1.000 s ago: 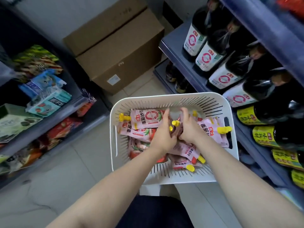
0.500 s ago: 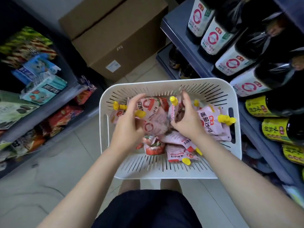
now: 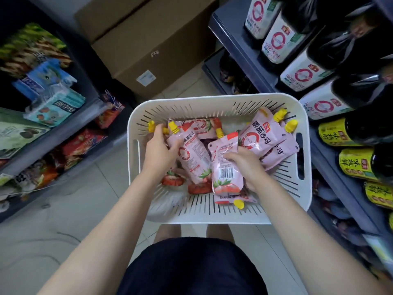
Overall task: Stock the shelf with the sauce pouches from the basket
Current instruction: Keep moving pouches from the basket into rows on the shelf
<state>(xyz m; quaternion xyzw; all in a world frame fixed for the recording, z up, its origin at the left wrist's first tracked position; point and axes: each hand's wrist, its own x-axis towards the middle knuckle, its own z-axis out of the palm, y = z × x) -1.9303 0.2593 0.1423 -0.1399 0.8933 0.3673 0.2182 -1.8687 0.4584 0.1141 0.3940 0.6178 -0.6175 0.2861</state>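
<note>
Spouts (image 3: pixel 173 127) point away. Left hand (image 3: pixel 158 150) grips left pouch (image 3: pixel 191 160), right hand (image 3: pixel 244 165) grips right pouch (image 3: pixel 226 169), fingers curled; shelf (image 3: pixel 231 50) lies right of basket (image 3: pixel 212 218), nearer the right hand.

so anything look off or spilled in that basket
Nothing spilled or torn shows. The sauce pouches just lie jumbled in the white basket, yellow caps pointing different ways. The left hand grips a front-up pouch and the right hand grips a barcode-up pouch.
</note>
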